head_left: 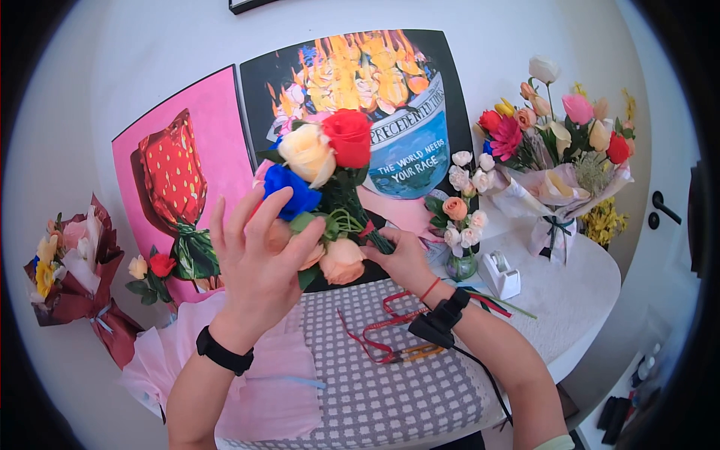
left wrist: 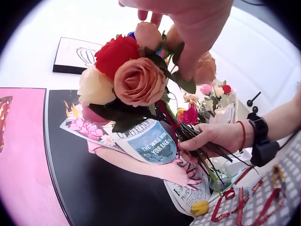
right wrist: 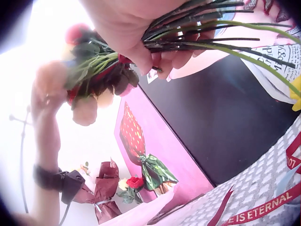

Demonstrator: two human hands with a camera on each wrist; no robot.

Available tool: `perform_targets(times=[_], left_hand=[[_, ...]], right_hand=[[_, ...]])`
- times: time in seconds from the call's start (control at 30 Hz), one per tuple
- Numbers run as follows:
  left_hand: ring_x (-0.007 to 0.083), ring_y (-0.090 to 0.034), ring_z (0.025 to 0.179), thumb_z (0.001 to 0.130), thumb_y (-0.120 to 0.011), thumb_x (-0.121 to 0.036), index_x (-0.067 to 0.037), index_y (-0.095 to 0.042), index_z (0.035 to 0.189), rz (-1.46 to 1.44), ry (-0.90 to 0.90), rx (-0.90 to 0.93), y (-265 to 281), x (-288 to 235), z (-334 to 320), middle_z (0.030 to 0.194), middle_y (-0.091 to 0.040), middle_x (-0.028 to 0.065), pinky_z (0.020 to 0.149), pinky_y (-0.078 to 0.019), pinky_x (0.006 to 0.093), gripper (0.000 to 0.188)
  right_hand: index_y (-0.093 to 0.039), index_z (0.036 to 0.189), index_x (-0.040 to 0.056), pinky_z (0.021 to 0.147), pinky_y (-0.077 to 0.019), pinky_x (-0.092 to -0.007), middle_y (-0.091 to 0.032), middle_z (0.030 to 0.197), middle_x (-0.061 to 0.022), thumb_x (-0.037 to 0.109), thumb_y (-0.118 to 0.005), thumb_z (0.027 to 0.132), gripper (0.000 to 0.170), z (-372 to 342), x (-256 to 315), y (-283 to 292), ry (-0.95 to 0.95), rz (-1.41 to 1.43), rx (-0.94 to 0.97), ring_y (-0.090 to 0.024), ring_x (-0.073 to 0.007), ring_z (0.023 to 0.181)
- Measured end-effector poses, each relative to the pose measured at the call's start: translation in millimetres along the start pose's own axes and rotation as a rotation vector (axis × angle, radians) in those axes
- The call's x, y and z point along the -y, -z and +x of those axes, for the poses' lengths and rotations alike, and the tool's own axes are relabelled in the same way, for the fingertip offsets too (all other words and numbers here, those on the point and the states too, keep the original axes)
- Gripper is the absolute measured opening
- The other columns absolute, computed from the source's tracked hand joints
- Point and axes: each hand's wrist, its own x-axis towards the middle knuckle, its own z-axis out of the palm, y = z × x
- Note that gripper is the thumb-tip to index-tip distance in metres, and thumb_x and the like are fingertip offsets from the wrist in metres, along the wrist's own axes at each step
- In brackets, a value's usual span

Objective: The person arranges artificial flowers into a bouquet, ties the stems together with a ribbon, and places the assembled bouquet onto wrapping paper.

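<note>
The right hand [head_left: 403,261] grips the bundled stems of a bouquet of red, cream, blue and peach roses; in the right wrist view the fingers of this hand [right wrist: 141,35] curl round the dark and green stems [right wrist: 202,44]. At the bouquet's side, the left hand [head_left: 259,259] has its fingers spread and slightly bent against the blue rose [head_left: 289,192] and peach roses [head_left: 343,262]. A red rose [left wrist: 117,56] and a large peach rose [left wrist: 139,81] face the left wrist camera. Red ribbon wraps the stems.
Pink wrapping paper [head_left: 270,394] and a red ribbon [head_left: 367,341] lie on the checked cloth [head_left: 390,390]. A tape dispenser [head_left: 501,276] and small vase [head_left: 460,265] stand right. Wrapped bouquets flank both sides; pictures lean behind.
</note>
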Motion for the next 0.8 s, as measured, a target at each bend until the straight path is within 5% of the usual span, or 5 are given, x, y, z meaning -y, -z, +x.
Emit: perform_targets(times=[0.1,0.23,0.4,0.53,0.8], left_hand=[[0.028,-0.038,0.113,0.054,-0.067,-0.008,-0.016,-0.061,0.083,-0.035,0.022,-0.107,1,-1,5,0.116,-0.047,0.0047,0.1,-0.0193,0.0505,0.031],[0.0278,-0.04,0.111,0.056,-0.066,-0.008,-0.015,-0.061,0.081,-0.032,0.006,-0.112,0,-2,6,0.114,-0.048,0.0057,0.099,-0.0219,0.0497,0.026],[0.0268,-0.042,0.107,0.058,-0.066,-0.005,-0.012,-0.059,0.084,-0.028,0.029,-0.114,3,-2,15,0.108,-0.049,0.0052,0.098,-0.0233,0.048,0.028],[0.0275,-0.043,0.095,0.051,-0.068,-0.002,-0.011,-0.055,0.091,0.086,0.041,-0.113,5,7,12,0.096,-0.048,0.0058,0.083,-0.0322,0.0404,0.043],[0.0164,-0.048,0.07,0.059,-0.065,-0.005,-0.011,-0.059,0.077,0.045,-0.063,-0.053,13,4,18,0.071,-0.05,-0.0011,0.067,-0.0325,0.0325,0.02]], right_hand=[[-0.063,0.078,0.009,0.052,-0.0408,-0.036,-0.058,0.06,-0.0094,0.03,-0.068,0.07,0.024,-5,20,0,-0.08,-0.168,-0.047,-0.057,-0.027,0.059],[-0.062,0.076,0.0096,0.054,-0.0422,-0.0375,-0.059,0.064,-0.0104,0.03,-0.069,0.069,0.023,-7,31,-3,-0.112,-0.152,-0.063,-0.058,-0.0301,0.063],[-0.062,0.075,0.0092,0.053,-0.0418,-0.0377,-0.059,0.062,-0.0101,0.03,-0.068,0.07,0.022,-7,26,-4,-0.086,-0.152,-0.06,-0.058,-0.0297,0.061],[-0.062,0.075,0.009,0.053,-0.0417,-0.0379,-0.058,0.06,-0.0097,0.029,-0.068,0.069,0.021,-5,21,-5,-0.071,-0.098,-0.07,-0.057,-0.0296,0.059],[-0.062,0.076,0.0099,0.054,-0.0432,-0.0385,-0.059,0.062,-0.0108,0.029,-0.068,0.069,0.021,-8,35,-3,-0.115,-0.227,-0.13,-0.059,-0.0298,0.062]])
